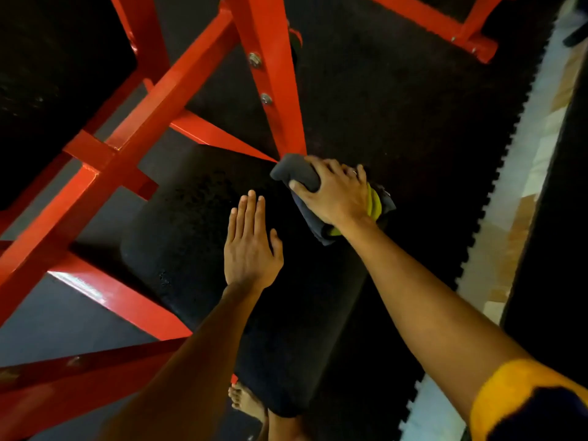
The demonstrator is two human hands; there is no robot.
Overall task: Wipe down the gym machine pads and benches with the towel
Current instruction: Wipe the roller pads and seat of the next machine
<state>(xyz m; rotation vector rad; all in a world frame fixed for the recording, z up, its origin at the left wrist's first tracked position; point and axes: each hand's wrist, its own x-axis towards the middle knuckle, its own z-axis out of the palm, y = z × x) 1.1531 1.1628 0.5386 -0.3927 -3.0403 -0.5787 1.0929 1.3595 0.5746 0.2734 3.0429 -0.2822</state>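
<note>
Toward one o'clock from the middle of the view, a grey towel [297, 175] with yellow in its folds was gripped by the right hand [337, 194]. The cloth was bunched under the palm. A rolled grey end stuck out past the thumb at ten o'clock of the hand, and a flatter grey and yellow part showed at four o'clock of it. The thumb was curled over the grey roll and the fingers were bent over the top of the cloth. A ring [354, 172] was seen on one finger. The towel was held against the far end of a long black roller pad [191, 224], just below the point where bars of the red frame [273, 74] met.

At seven o'clock from the towel, near it but apart, the left hand [249, 246] was laid open over the pad, fingers straight and together, pointing to twelve o'clock, thumb spread to the right. Whether its palm pressed on the pad could not be told. Nothing was held in it.

The right forearm was stretched in from five o'clock of the view, a yellow and dark sleeve [509, 393] at its near end; the left forearm was reached in from seven o'clock. A bare foot [245, 401] was seen at six o'clock, beside the pad's near end. A dark floor mat [397, 106] with a toothed edge was bordered at three o'clock by pale tiled floor [525, 192].
</note>
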